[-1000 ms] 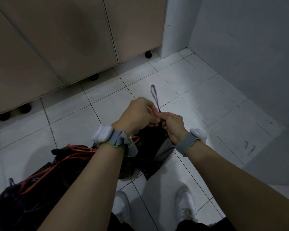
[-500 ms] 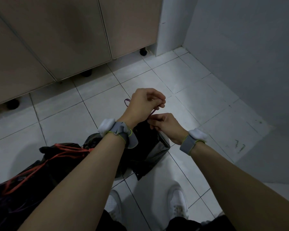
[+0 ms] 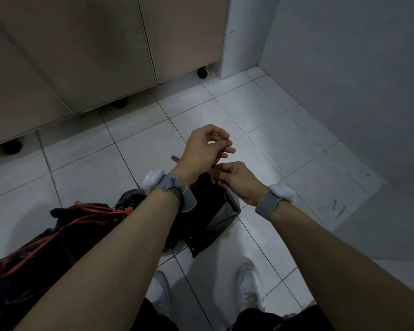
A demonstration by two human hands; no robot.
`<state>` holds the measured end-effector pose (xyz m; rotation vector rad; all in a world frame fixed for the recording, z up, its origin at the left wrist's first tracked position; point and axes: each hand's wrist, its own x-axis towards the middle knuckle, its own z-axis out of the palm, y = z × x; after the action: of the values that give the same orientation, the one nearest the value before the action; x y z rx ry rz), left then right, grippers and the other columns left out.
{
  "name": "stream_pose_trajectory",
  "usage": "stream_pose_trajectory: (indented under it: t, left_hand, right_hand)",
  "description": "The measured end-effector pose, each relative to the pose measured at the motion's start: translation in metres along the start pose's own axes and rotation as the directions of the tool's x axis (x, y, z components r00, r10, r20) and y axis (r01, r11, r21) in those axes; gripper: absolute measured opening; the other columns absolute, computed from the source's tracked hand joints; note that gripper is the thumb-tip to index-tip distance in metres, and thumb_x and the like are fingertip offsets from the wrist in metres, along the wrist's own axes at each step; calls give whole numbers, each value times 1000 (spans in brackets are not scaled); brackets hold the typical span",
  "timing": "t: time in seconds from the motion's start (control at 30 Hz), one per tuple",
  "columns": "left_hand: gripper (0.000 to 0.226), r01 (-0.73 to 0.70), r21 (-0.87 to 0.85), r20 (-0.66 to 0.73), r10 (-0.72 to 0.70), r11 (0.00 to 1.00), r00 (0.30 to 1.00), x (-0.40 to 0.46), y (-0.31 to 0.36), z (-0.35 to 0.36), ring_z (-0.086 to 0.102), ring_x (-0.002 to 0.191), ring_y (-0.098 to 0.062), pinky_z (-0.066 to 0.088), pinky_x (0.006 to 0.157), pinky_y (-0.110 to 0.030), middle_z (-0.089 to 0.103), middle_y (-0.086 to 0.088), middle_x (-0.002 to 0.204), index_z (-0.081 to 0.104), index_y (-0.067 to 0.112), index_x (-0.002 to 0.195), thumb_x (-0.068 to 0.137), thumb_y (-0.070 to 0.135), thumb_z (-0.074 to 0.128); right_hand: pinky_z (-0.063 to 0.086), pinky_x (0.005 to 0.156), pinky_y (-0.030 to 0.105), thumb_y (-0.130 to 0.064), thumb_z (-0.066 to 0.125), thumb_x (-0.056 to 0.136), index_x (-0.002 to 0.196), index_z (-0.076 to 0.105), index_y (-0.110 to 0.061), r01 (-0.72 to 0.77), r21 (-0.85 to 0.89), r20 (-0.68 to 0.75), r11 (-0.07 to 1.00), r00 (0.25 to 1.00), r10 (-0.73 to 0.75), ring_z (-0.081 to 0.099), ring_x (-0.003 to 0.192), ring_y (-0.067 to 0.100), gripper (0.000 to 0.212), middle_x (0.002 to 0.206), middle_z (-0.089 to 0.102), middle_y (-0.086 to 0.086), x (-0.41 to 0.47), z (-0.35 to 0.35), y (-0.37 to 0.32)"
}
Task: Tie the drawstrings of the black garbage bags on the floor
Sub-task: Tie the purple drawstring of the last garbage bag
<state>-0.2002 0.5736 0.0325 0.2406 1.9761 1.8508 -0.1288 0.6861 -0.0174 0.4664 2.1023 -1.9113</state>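
A small black garbage bag [image 3: 215, 211] stands on the white tiles just in front of my feet. Its purple-red drawstring [image 3: 216, 161] runs up from the bag's gathered neck. My left hand [image 3: 203, 149] pinches the string's upper part between thumb and fingertips, above the bag. My right hand [image 3: 234, 180] grips the string and the neck of the bag just below. A purple loop end [image 3: 176, 158] sticks out behind my left wrist. More black bags [image 3: 46, 247] with orange drawstrings [image 3: 93, 211] lie at the lower left, partly hidden by my left forearm.
Beige cabinets [image 3: 105, 56] on short black feet stand along the back. A grey wall [image 3: 344, 80] closes the right side and meets the cabinets at a corner. My white shoes [image 3: 249, 287] stand on the tiled floor [image 3: 285, 144] below the bag.
The long loop that stood above my hands is gone from there. My left hand has risen and turned, pulling the string upward, while my right hand has stayed low at the bag's neck.
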Motion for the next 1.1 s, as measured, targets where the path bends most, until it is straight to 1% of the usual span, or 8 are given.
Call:
stream_pose_trajectory:
  t: [0.07, 0.17, 0.33, 0.47, 0.63, 0.77, 0.87, 1.1]
  left_hand:
    - [10, 3, 49, -10, -3, 999, 1000, 1, -3, -1, 78, 81, -29, 61, 70, -37, 73, -23, 100, 64, -3, 104, 97, -7, 58]
    - [16, -17, 421, -18, 27, 907, 999, 3, -10, -11, 77, 83, -23, 61, 74, -34, 72, -7, 111, 72, 8, 110, 97, 6, 62]
    - [16, 29, 667, -60, 14, 745, 998, -5, -21, -39, 67, 102, -24, 49, 98, -26, 52, -10, 126, 74, 17, 110, 97, 22, 65]
    - [26, -18, 715, -10, 36, 699, 999, -11, -23, -41, 67, 90, -20, 52, 94, -32, 55, -5, 118, 73, 17, 107, 89, 36, 77]
    - [16, -183, 763, 156, 97, 620, 983, -15, -28, -32, 72, 87, -19, 54, 88, -27, 79, -3, 94, 82, 13, 99, 90, 26, 77]
    - [27, -146, 722, 56, 153, 676, 987, -13, -27, -29, 67, 70, -12, 43, 68, -12, 77, 0, 76, 82, 13, 83, 95, 33, 70]
    - [28, -62, 676, 28, 58, 734, 998, -11, -32, -29, 60, 58, -3, 38, 58, -3, 71, 6, 64, 80, 14, 73, 94, 30, 72]
    - [8, 15, 577, 86, -79, 817, 993, -10, -54, -27, 60, 60, 14, 41, 63, 3, 73, 11, 75, 85, 20, 92, 84, 20, 83]
  right_hand:
    - [38, 61, 24, -24, 67, 96, 70, 71, -10, 1, -24, -15, 1000, 1000, -1, 46, 62, 16, 29, 70, 61, 10, -1, 1, -2]
    - [34, 60, 24, -20, 65, 97, 70, 72, -7, -19, 40, -67, 999, 998, 22, 42, 60, 16, 32, 71, 55, 14, -2, 3, -2]
    - [32, 55, 18, -8, 56, 101, 104, 70, 12, -79, 217, -124, 973, 986, 108, 40, 58, 11, 25, 69, 54, 9, 0, -2, -3]
    - [29, 58, 24, -7, 55, 101, 109, 66, 19, -107, 274, -133, 956, 980, 148, 40, 60, 13, 29, 72, 55, 9, 2, -4, -1]
    - [29, 59, 25, -3, 53, 101, 92, 66, 8, -117, 342, -131, 932, 977, 170, 40, 60, 15, 19, 71, 55, 12, 5, -1, -2]
    - [29, 60, 27, -2, 52, 101, 99, 68, 9, -121, 422, -153, 898, 967, 202, 41, 61, 14, 20, 72, 54, 11, 6, -5, -1]
    - [28, 59, 25, -2, 51, 101, 111, 67, 13, -120, 451, -158, 885, 965, 212, 40, 61, 13, 24, 73, 54, 9, 7, -8, -1]
    - [25, 57, 24, -2, 48, 102, 120, 62, 17, -105, 506, -153, 856, 966, 208, 36, 60, 12, 29, 72, 49, 8, 8, -6, -4]
